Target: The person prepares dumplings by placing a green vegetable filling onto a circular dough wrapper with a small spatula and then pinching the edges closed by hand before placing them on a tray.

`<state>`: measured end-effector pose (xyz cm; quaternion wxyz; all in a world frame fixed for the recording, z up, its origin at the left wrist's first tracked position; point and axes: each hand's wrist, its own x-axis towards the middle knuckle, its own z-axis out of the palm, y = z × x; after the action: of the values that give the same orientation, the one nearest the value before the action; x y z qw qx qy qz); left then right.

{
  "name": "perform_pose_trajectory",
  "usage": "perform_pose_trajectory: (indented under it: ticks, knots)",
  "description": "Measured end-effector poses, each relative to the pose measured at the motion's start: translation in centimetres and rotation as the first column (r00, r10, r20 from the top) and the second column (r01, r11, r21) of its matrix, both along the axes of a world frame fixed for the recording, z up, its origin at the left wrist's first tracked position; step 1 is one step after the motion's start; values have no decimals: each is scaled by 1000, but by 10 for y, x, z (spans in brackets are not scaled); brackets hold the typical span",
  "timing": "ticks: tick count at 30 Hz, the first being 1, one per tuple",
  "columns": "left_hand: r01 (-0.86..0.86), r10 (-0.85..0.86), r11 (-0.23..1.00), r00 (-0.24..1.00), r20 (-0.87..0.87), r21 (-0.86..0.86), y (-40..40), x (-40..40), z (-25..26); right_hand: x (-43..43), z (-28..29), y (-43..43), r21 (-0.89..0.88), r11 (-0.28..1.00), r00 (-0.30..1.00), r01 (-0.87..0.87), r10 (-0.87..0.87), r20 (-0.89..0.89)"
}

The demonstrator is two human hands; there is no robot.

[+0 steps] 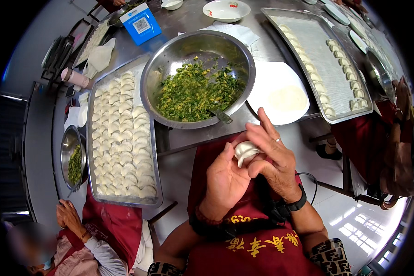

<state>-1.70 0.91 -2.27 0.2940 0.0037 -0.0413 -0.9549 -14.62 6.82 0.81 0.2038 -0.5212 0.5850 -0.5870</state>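
Observation:
Between my two hands, above my lap, is a folded dough dumpling (245,150). My left hand (226,176) cups it from the left, thumb raised beside it. My right hand (274,157) pinches its right side with bent fingers and thumb. Beyond my hands a large steel bowl (198,120) holds chopped green and yellow filling (196,91), with a metal utensil handle (223,116) over its near rim. Right of the bowl lies a white square plate (265,79) with a pale round patch on it, perhaps a wrapper or flour.
Left of the bowl, a metal tray (124,201) holds rows of dumplings. Another tray (326,38) with two rows lies at the right. A blue code stand (141,24) and a patterned bowl (226,10) are farther back. Co-workers' hands (69,217) show at both sides.

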Motion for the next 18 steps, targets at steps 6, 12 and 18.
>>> perform_pose_trajectory:
  ticks: [6,12,18]
  knots:
    - [-57,55,997,996,65,42,3,0,0,-1,-17,8,-25,999,995,27,-25,96]
    - [-92,86,987,995,51,131,7,-3,-2,4,-28,4,-78,993,986,91,-78,150]
    - [-100,97,995,964,248,1,1,-1,13,5,-17,5,41,998,960,56,-65,273]
